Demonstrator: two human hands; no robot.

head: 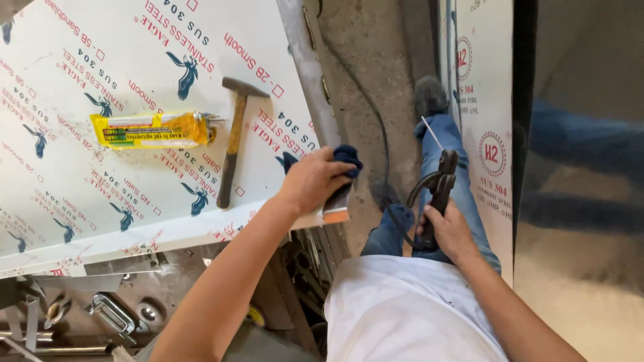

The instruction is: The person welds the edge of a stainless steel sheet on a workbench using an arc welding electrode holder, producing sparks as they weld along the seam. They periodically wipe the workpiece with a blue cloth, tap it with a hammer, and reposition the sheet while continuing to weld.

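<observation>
Electrode holder in rt hand grip

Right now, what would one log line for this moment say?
left hand: grips blue cloth at sheet edge | right hand: holds electrode holder with rod | hammer, yellow packet: lying on sheet

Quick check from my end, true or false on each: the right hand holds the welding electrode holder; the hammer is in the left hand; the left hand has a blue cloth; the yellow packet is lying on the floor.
1. The right hand grips the electrode holder. True.
2. The hammer is in the left hand. False: it lies alone on the steel sheet.
3. The left hand clutches a blue cloth. True.
4. The yellow packet lies on the floor. False: it rests on the sheet, beside the hammer.
</observation>
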